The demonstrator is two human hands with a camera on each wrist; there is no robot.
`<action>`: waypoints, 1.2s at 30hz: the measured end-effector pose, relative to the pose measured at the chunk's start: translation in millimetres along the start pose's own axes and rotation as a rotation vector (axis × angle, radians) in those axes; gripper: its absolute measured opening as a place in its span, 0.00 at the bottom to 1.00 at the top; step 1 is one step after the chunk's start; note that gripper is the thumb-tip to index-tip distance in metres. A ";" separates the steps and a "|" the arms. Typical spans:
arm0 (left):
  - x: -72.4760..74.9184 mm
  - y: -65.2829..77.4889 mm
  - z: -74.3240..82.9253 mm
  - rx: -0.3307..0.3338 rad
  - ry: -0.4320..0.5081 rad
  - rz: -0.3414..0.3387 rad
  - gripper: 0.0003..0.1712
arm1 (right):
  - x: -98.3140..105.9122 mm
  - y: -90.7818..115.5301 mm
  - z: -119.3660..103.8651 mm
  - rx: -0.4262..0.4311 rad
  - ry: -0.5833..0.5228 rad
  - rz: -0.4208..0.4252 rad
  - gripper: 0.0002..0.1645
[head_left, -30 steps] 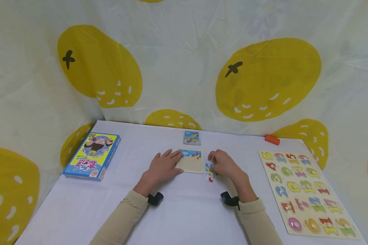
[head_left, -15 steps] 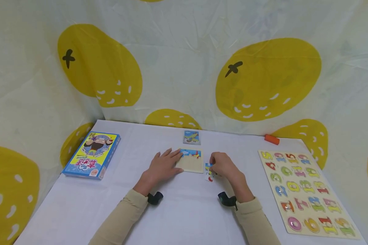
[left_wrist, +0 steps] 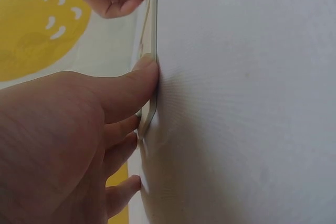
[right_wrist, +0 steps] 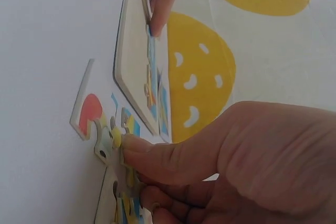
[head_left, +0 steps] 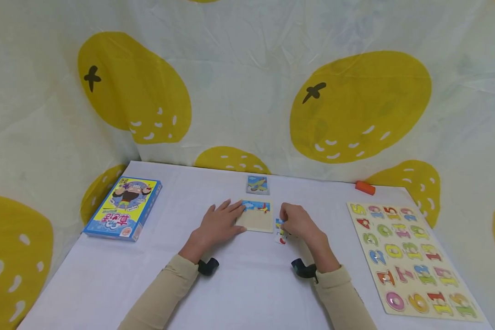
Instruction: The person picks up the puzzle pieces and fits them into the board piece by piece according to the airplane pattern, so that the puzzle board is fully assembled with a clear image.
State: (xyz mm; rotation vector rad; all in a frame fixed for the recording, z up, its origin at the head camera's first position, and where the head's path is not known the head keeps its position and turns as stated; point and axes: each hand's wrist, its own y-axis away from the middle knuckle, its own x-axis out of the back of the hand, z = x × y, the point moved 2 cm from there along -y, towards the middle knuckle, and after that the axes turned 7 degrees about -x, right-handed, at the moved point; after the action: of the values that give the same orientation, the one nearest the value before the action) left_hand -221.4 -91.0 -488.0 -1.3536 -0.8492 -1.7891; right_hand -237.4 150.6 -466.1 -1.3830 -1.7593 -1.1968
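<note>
Hiding part of the board, left hand spread, right hand pinching half-hidden puzzle piece

Numerals on a pale board, Chinese characters on a blue-and-yellow box.
From the centre of the head view, the board lies at four o'clock: its nine-o'clock column runs from 5 down through 4, 3, 2 and 1 to a purple 0; 7 and 6 end the next column, and the third includes a red 15, 13, 12 and 11; several others are too small to be sure of. Between eight and nine o'clock, the box bears large pink characters, upside down and not surely legible.
</note>
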 end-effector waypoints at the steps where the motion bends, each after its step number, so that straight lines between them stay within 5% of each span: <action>1: 0.2 0.2 0.0 0.002 -0.002 -0.001 0.42 | 0.3 0.0 -0.9 -0.003 0.009 0.005 0.11; 13: -0.7 2.6 0.3 0.021 0.026 -0.001 0.43 | 1.1 -0.9 3.2 -0.050 0.015 0.014 0.11; 36: -1.7 0.1 -2.4 -0.005 0.022 0.016 0.43 | 5.9 0.3 0.7 0.072 -0.143 0.009 0.08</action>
State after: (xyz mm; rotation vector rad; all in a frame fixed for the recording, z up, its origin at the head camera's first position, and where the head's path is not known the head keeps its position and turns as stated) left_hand -222.2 -92.8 -490.2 -1.3381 -0.8200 -1.7915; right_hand -238.7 153.7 -461.2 -1.4636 -1.8721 -1.0420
